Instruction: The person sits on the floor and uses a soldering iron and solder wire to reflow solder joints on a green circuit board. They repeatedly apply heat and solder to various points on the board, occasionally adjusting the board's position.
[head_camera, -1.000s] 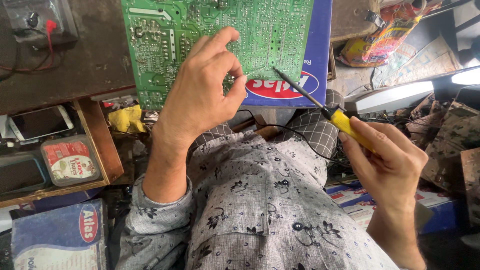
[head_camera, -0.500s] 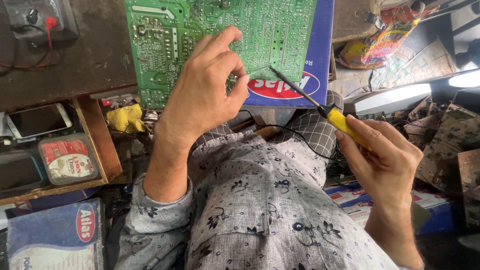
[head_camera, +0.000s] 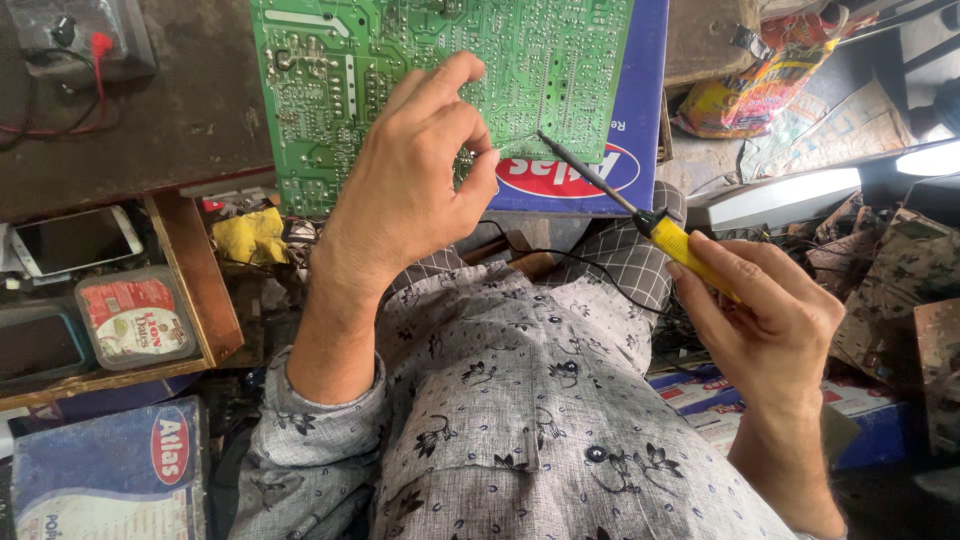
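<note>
Clear lidded tub (head_camera: 135, 318) holds a red-labelled packet.

1. The soldering iron (head_camera: 640, 218) in the right hand (head_camera: 765, 320) slid slightly left, its tip edging closer to the left hand (head_camera: 420, 190).
2. The circuit board (head_camera: 440, 80) shifted slightly right in view.

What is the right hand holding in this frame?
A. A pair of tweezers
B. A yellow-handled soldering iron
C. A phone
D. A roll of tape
B: the right hand grips a yellow-handled soldering iron whose dark tip reaches the lower edge of the green circuit board, next to the left hand.
</note>
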